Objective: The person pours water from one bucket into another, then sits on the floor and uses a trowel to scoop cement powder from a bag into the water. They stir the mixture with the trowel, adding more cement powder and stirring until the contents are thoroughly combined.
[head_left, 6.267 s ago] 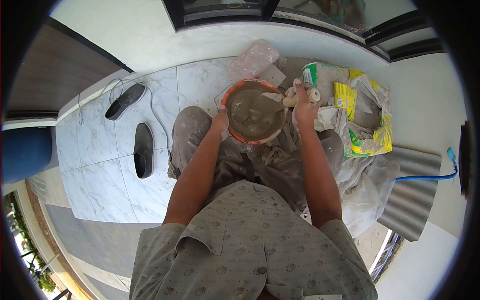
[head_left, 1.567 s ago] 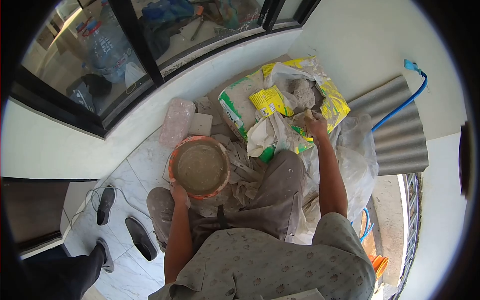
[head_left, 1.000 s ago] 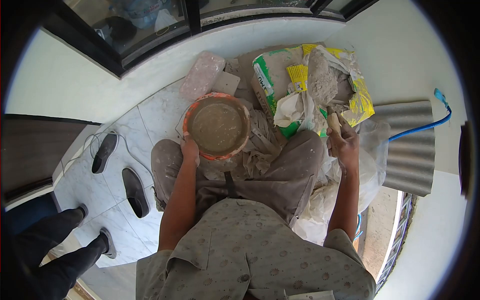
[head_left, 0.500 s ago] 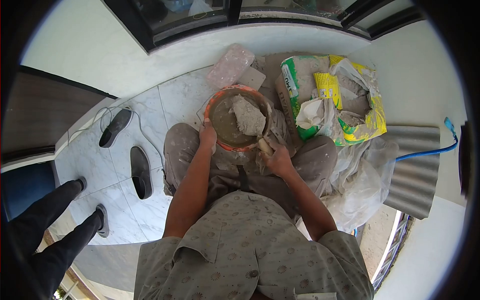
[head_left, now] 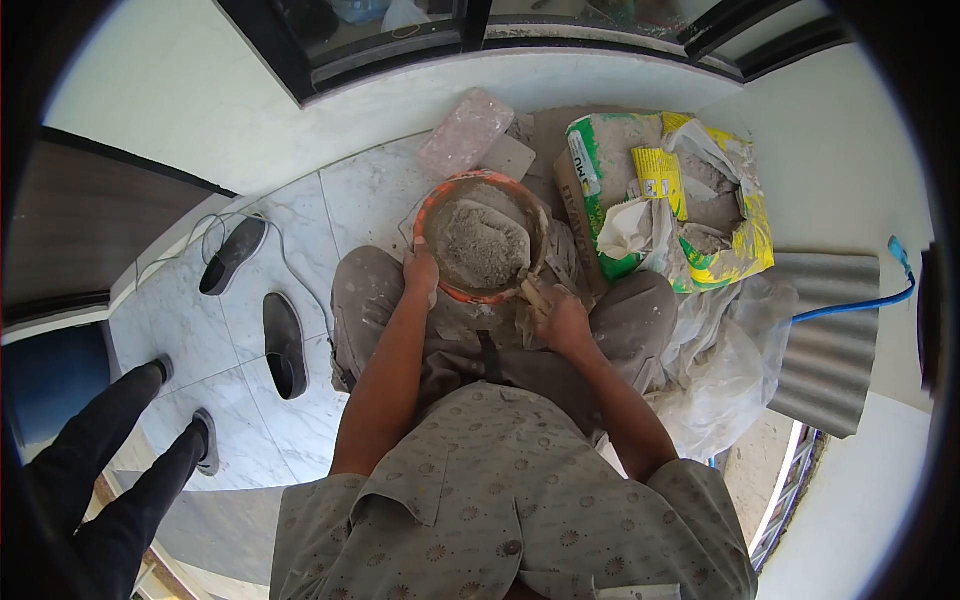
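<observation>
Since half a second ago the grey powder (head_left: 482,247) has slid off the blade and now lies as a loose heap across the middle of the bowl (head_left: 478,178), over the wet mix, while both hands have barely shifted; the bowl sits on the floor (head_left: 365,185) between the person's knees, just ahead of the body; the left hand (head_left: 420,272) clasps its near-left rim, fingers curled over the orange edge; the right hand (head_left: 562,318) lies at the near-right rim, fingers closed tight round the wooden handle of the trowel (head_left: 533,292); the trowel's long axis runs from that hand up and to the left, towards the heap, and its blade is mostly hidden at the bowl's edge; the powder thus lies forward and left of the right hand, about equally close to both hands; the open cement bag (head_left: 690,215) lies well to the right of the bowl, beyond the right knee; a pink brick (head_left: 465,130) rests just behind the bowl against the wall; another person's legs (head_left: 110,440) stand at the far left, apart from the work.
</observation>
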The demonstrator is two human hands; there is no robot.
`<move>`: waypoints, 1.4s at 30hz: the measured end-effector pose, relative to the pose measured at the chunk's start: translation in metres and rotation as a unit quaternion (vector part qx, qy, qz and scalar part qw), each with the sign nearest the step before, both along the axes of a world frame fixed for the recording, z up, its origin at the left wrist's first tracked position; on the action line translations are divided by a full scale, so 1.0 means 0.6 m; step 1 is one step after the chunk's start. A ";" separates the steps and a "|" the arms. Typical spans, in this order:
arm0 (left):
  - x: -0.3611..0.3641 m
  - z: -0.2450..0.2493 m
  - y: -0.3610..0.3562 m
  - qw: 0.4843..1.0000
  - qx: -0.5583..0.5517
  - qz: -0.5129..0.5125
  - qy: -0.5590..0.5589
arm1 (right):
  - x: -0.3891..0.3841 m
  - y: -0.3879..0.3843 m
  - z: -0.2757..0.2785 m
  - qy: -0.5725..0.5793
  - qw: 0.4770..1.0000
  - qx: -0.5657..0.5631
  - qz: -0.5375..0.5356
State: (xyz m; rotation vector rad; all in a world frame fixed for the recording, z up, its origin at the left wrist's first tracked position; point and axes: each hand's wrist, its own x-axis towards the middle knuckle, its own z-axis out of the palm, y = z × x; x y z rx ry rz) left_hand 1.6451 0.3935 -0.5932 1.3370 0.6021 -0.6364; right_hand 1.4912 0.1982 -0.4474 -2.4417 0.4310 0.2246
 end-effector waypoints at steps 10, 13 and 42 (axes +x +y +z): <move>0.000 -0.005 -0.006 0.998 0.052 0.018 0.007 | -0.021 -0.013 0.002 0.031 0.987 -0.140 0.071; -0.002 0.024 -0.010 0.999 -0.007 0.040 0.022 | -0.026 -0.015 -0.008 -0.023 0.991 -0.125 0.036; -0.004 0.013 -0.010 0.999 0.040 0.032 -0.013 | 0.014 0.022 -0.046 -0.082 0.980 -0.181 -0.025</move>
